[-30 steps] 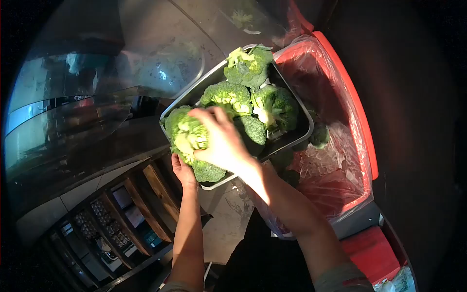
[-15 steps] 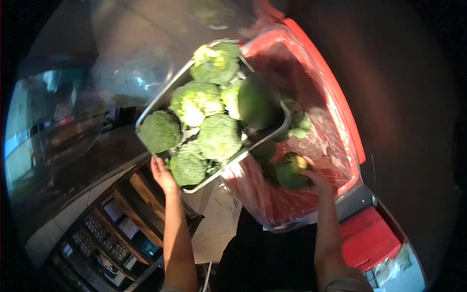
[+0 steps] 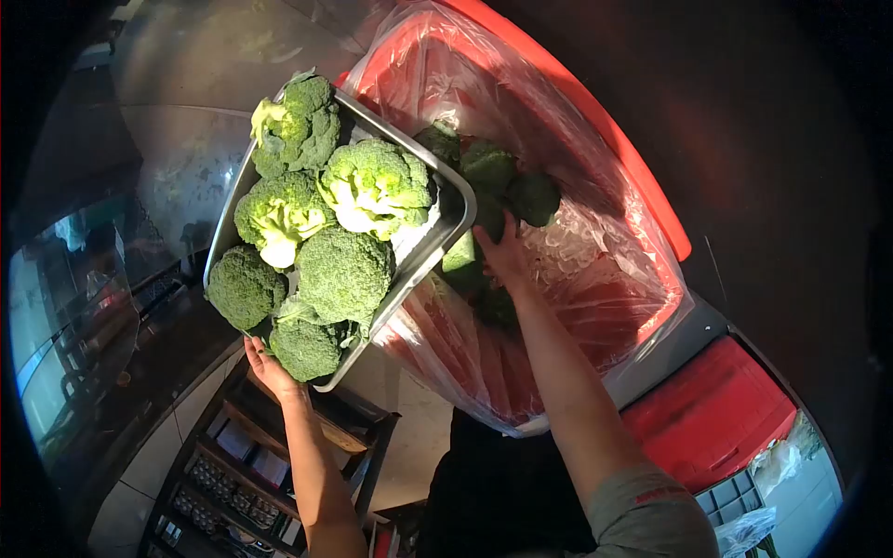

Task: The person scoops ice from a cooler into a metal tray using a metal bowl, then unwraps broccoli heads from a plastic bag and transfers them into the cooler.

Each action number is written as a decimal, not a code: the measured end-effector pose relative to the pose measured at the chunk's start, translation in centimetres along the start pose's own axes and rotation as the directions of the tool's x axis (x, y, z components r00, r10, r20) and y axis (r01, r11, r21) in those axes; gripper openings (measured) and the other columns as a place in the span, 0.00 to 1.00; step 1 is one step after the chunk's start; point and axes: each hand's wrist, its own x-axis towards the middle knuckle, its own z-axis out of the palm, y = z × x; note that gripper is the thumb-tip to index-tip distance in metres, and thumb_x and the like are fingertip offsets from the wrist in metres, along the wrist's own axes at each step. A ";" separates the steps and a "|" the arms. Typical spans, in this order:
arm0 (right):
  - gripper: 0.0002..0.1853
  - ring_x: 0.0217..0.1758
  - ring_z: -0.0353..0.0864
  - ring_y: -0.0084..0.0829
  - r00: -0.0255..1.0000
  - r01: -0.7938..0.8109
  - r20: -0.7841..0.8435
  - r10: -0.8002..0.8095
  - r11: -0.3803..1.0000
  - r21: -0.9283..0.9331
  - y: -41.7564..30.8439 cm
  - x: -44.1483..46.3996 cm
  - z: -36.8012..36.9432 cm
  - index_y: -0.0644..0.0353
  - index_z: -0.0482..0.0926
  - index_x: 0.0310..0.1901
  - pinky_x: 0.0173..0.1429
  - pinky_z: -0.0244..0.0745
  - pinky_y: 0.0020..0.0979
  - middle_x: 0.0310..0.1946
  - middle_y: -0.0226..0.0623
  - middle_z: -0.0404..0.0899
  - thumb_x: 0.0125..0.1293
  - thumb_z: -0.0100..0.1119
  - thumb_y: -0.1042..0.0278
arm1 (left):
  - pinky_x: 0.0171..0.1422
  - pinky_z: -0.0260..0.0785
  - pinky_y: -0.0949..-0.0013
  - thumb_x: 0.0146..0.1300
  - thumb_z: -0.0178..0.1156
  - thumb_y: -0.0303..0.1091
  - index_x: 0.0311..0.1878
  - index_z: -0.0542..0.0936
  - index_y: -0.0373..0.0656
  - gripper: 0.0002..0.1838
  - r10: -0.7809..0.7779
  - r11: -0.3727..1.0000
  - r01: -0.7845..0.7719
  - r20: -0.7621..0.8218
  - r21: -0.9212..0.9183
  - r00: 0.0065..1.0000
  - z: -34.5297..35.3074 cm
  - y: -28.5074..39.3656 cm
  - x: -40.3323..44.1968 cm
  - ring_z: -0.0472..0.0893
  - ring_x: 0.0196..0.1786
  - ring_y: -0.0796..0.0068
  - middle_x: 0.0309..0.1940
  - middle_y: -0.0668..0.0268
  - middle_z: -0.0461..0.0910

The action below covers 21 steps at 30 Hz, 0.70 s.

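Note:
A rectangular metal tray point(image 3: 406, 296) holds several broccoli heads, among them a sunlit one point(image 3: 346, 276) near its middle. My left hand point(image 3: 272, 370) grips the tray's near-left edge from below, its fingers partly hidden. Beside the tray stands a red bin point(image 3: 595, 102) lined with a clear plastic bag point(image 3: 484, 367). Inside the bin, my right hand point(image 3: 505, 259) closes on a dark green broccoli head point(image 3: 489, 219), mostly in shadow. Other broccoli heads point(image 3: 533, 198) lie around that hand, on and beside clear ice point(image 3: 567, 246).
At the right is a closed red box point(image 3: 712, 409), with a grey crate point(image 3: 730, 498) and plastic bags point(image 3: 777, 465) below it. A dark shelf unit point(image 3: 251, 465) stands low on the left. A dark, shiny surface point(image 3: 167, 56) spreads behind the tray.
The tray has shifted left with my left hand. A blurred dark green head no longer shows at its right side. My right hand has moved up and left within the bin.

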 end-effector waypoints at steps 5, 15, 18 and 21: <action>0.46 0.62 0.58 0.56 0.990 0.089 0.122 -0.072 0.986 -0.140 2.0 2.1 -0.1 0.50 0.41 0.67 0.54 0.69 0.44 0.60 0.61 0.55 0.55 0.49 0.36 | 0.47 0.69 0.69 0.64 0.50 0.40 0.58 0.64 0.45 0.21 0.025 0.998 -0.024 -0.011 0.061 1.000 -0.2 0.1 0.3 0.73 0.45 0.74 0.47 0.66 0.71; 0.35 0.57 0.68 0.43 0.878 0.321 -0.122 -0.463 0.758 -0.568 2.6 1.9 -2.0 0.59 0.55 0.63 0.56 0.65 0.40 0.54 0.51 0.67 0.59 0.50 0.47 | 0.51 0.65 0.73 0.64 0.51 0.38 0.58 0.65 0.41 0.21 0.067 0.992 -0.057 -0.091 0.112 0.994 0.2 -0.2 0.3 0.71 0.45 0.78 0.47 0.66 0.72; 0.16 0.37 0.73 0.33 0.749 0.618 -0.190 -0.635 0.772 -0.147 -4.6 -7.4 -2.4 0.62 0.70 0.47 0.41 0.70 0.32 0.33 0.40 0.72 0.55 0.56 0.70 | 0.54 0.61 0.76 0.64 0.52 0.37 0.56 0.68 0.38 0.20 0.124 0.978 -0.105 -0.099 0.180 0.987 -0.4 -1.1 1.0 0.70 0.48 0.79 0.47 0.67 0.73; 0.15 0.28 0.68 0.28 0.425 0.905 0.052 -0.903 0.425 -0.015 -11.6 -17.6 1.0 0.64 0.71 0.44 0.34 0.66 0.26 0.31 0.39 0.69 0.54 0.56 0.73 | 0.52 0.62 0.76 0.64 0.51 0.36 0.55 0.69 0.38 0.18 0.135 0.988 -0.125 -0.107 0.095 0.985 -0.1 -1.5 1.2 0.71 0.47 0.80 0.46 0.67 0.74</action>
